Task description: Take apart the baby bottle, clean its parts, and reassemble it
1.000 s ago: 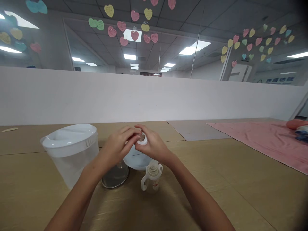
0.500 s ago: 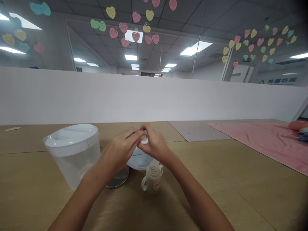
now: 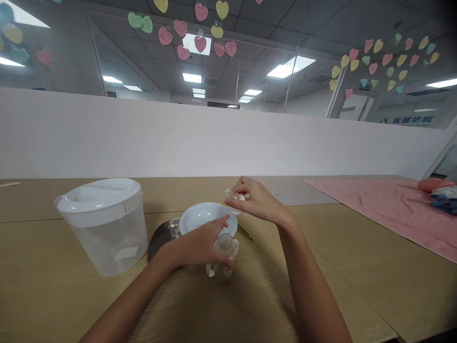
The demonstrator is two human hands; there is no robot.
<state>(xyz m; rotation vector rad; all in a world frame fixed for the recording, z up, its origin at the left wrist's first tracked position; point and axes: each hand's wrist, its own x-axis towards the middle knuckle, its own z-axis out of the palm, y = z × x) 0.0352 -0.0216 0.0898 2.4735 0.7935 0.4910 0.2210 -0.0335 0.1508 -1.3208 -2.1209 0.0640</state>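
A clear baby bottle (image 3: 225, 243) with white side handles stands upright on the table. My left hand (image 3: 200, 243) reaches round its near left side, thumb and fingers spread apart; whether they touch the bottle I cannot tell. Higher up and to the right, my right hand (image 3: 259, 202) pinches a clear bottle nipple (image 3: 233, 194) between thumb and fingers, the tip pointing left. Behind the bottle lies a white bowl (image 3: 203, 211), partly covered by my left hand.
On the left stands a translucent bucket (image 3: 121, 238) with a white lid. A dark round tray (image 3: 157, 238) holds a small clear cup (image 3: 174, 227). Right of the bowl lies a green stick-like item (image 3: 245, 232). A pink cloth (image 3: 378, 205) covers the right side, before a white wall (image 3: 214, 143).
My hands, formerly together on the white ring-shaped part, have separated. The left came down to the bottle; the right moved rightward with the nipple. The view has shifted slightly.
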